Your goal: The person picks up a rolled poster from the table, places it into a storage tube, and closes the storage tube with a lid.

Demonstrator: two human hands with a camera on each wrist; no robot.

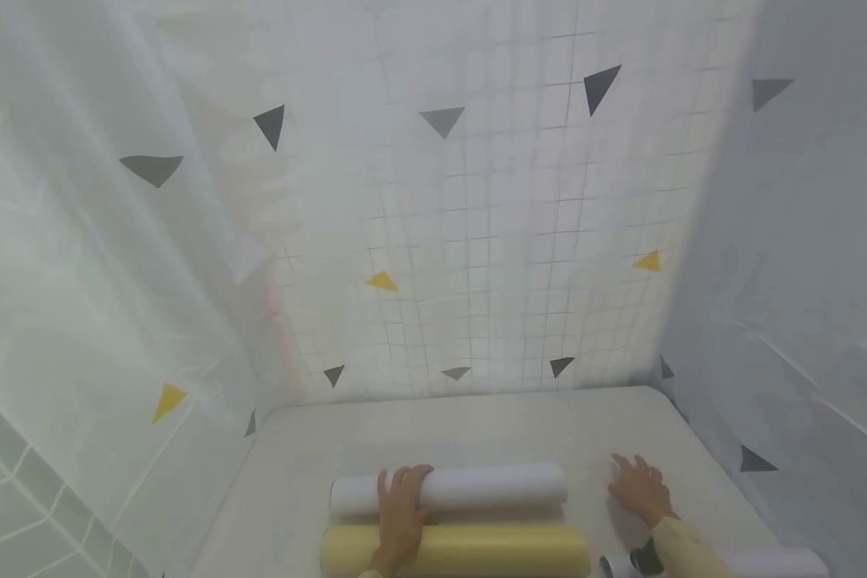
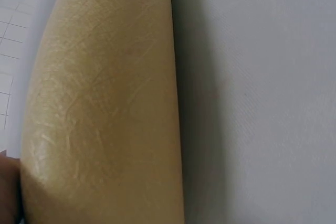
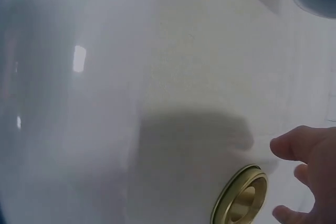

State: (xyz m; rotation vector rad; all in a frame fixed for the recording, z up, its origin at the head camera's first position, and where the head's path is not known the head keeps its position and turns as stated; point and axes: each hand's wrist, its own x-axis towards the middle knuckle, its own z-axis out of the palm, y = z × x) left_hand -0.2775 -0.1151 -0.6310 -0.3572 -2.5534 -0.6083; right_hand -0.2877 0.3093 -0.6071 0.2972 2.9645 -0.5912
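My left hand [image 1: 402, 514] grips a white roll [image 1: 494, 486], fingers over its top and thumb on the near side. The forearm crosses a yellow roll [image 1: 513, 550] lying parallel in front; that roll fills much of the left wrist view, where only a bit of the hand [image 2: 8, 187] shows at the left edge. Off the white roll's right end, my right hand [image 1: 641, 490] is held low over the table, fingers spread and loosely bent. In the right wrist view a gold ring-shaped piece [image 3: 241, 198] stands close to the fingertips, apart from them.
A second white roll [image 1: 773, 562] lies at the front right, under the right forearm. The pale table [image 1: 477, 425] has rounded far corners. Translucent sheeting [image 1: 441, 185] with grey and yellow triangles surrounds it at the back and sides, with tiled floor [image 1: 14, 482] at lower left.
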